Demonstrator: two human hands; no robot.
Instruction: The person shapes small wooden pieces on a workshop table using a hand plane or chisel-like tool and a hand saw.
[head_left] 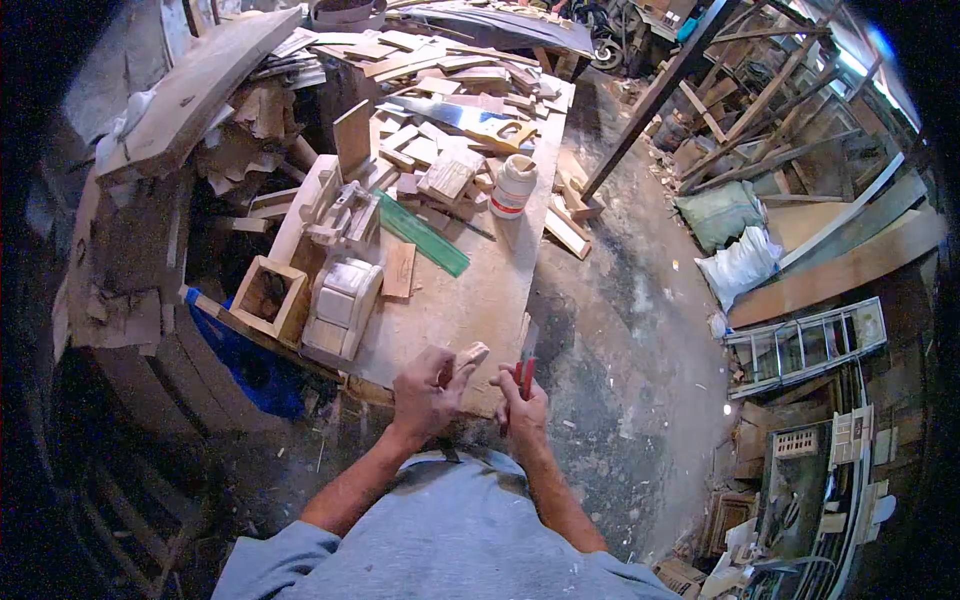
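Observation:
At the near edge of the workbench (450,320), my left hand (428,388) is closed on a small pale wood piece (473,354), which sticks out past the fingertips. My right hand (523,412) grips a red-handled knife (527,376), its grey blade pointing away from me. Both hands are close together, the blade just right of the wood piece. Left of them on the bench sits a rounded wooden model part (343,306), beside an open wooden box (270,298). A thin wood strip (399,270) and a green straight strip (425,235) lie farther back.
A white glue bottle (513,186) stands near the bench's right edge. Behind it lie a handsaw (455,115) and piled wood scraps (440,70). A dark post (655,100) rises at the right. Sacks (740,262) and a ladder (805,345) lie along the right side.

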